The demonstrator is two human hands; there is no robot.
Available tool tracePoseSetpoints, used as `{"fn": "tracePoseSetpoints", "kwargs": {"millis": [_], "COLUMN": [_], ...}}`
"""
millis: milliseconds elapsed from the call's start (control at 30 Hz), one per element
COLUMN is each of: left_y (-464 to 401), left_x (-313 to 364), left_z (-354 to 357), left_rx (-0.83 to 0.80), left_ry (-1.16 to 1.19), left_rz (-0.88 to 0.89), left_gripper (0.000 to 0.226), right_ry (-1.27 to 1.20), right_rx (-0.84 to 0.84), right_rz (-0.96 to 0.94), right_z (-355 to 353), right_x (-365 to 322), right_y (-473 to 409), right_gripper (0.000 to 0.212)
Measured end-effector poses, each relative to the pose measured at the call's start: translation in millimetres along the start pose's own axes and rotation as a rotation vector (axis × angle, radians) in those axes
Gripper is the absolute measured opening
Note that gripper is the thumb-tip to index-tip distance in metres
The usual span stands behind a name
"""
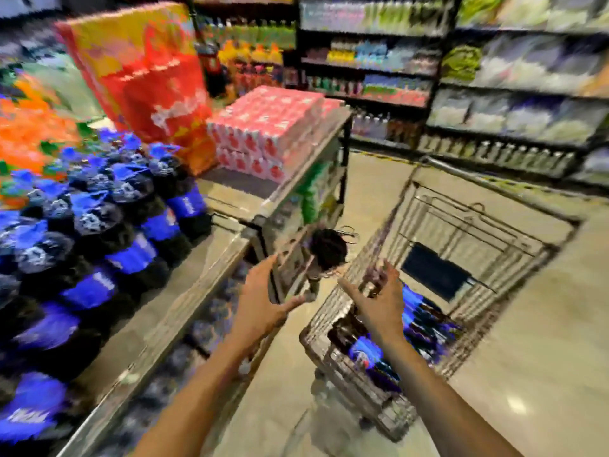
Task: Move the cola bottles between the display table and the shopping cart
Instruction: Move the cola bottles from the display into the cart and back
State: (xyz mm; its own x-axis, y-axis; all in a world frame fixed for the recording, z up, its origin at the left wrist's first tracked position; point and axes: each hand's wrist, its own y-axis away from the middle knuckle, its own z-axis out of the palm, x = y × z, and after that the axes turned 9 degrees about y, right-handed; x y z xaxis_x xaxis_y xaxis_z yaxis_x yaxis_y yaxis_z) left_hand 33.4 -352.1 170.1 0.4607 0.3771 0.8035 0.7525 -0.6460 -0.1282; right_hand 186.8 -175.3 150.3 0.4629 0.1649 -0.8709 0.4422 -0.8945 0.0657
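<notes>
Several dark cola bottles (99,225) with blue labels and blue caps stand in rows on the display table (184,311) at the left. More cola bottles (418,318) lie in the wire shopping cart (487,245) at the right. My left hand (263,305) hovers between the table and the cart with fingers spread, holding nothing. My right hand (382,298) is over the cart's near left rim, fingers spread and empty. The frame is blurred by motion.
Pink drink packs (276,133) and a red-orange box stack (145,70) sit at the far end of the table. Drink shelves (514,103) line the back and right. A dark round object (328,249) hangs off the table's corner. Tiled floor (543,357) lies right of the cart.
</notes>
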Motion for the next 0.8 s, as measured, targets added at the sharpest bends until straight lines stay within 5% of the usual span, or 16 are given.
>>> {"fn": "tracePoseSetpoints", "kwargs": {"millis": [367,500,800], "left_y": [-76.0,-109.8,-163.1], "left_x": [45.0,30.7,-31.5], "left_z": [130.9,170.3,233.6], "left_rx": [-0.468,-0.631,-0.931], "left_ry": [-0.03,-0.05,-0.128], "left_rz": [0.122,0.14,0.259], "left_gripper": [0.107,0.111,0.111], "right_ry": [-0.122,-0.087,-0.05], "right_rx": [0.196,0.24,0.378], "right_rz": [0.311,0.431,0.613], "right_z": [-55.1,-42.3,-7.6], "right_x": [84.9,104.0,132.8], "right_y": [-27.4,-40.8,-82.6], "right_gripper": [0.129,0.133,0.1]}}
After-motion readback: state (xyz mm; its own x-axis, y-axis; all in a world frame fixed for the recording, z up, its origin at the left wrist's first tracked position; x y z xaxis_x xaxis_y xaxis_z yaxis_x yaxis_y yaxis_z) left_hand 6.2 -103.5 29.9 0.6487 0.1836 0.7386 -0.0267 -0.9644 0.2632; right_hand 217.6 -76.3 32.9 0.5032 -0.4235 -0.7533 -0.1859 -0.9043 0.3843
